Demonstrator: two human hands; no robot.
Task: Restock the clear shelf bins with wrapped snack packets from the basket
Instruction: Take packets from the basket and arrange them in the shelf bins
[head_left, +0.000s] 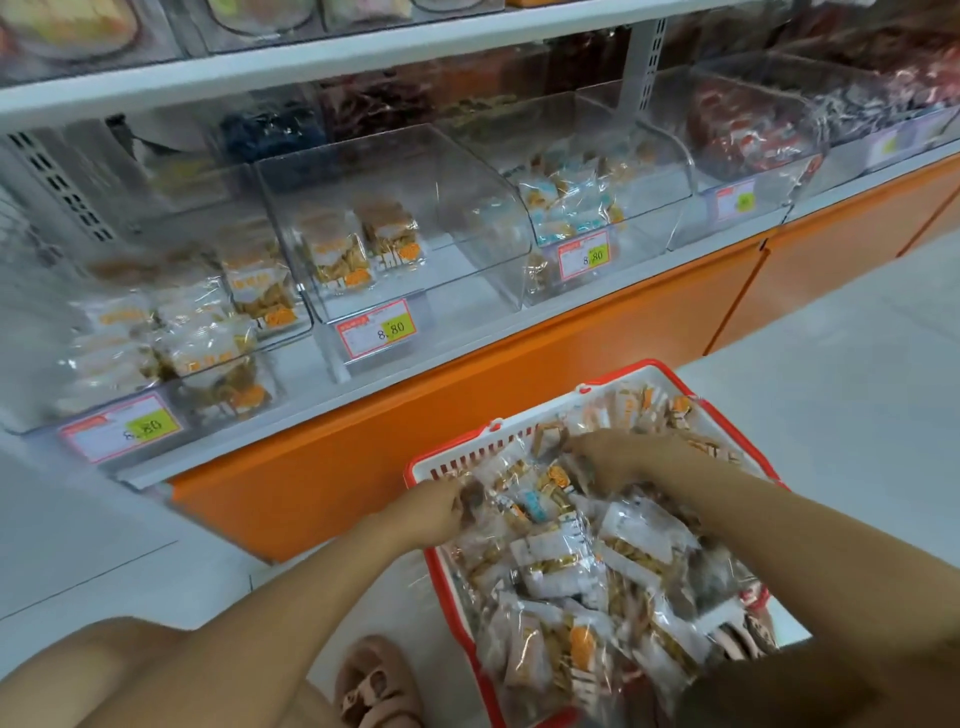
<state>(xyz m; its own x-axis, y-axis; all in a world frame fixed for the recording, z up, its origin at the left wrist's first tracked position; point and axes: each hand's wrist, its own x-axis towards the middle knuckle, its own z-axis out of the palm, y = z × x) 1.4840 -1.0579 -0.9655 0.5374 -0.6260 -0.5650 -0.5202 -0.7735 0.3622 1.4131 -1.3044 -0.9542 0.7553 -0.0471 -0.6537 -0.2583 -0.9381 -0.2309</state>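
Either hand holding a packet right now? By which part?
Left hand pinches a brown packet by its left edge. Right hand is curled into the packets; its hold cannot be told.

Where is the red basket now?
The red basket sits on the floor at lower right of the head view, in front of the orange shelf base.

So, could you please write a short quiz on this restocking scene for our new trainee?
1. True or false: the left hand and the right hand are both at the red basket of wrapped snack packets.
2. What does the price label at the nearly empty clear bin read? A) 8.80 B) 5.50 C) 12.00
3. Fill in: the cabinet front beneath the shelf is coloured ____.
Key: 1 true; 2 A; 3 orange.
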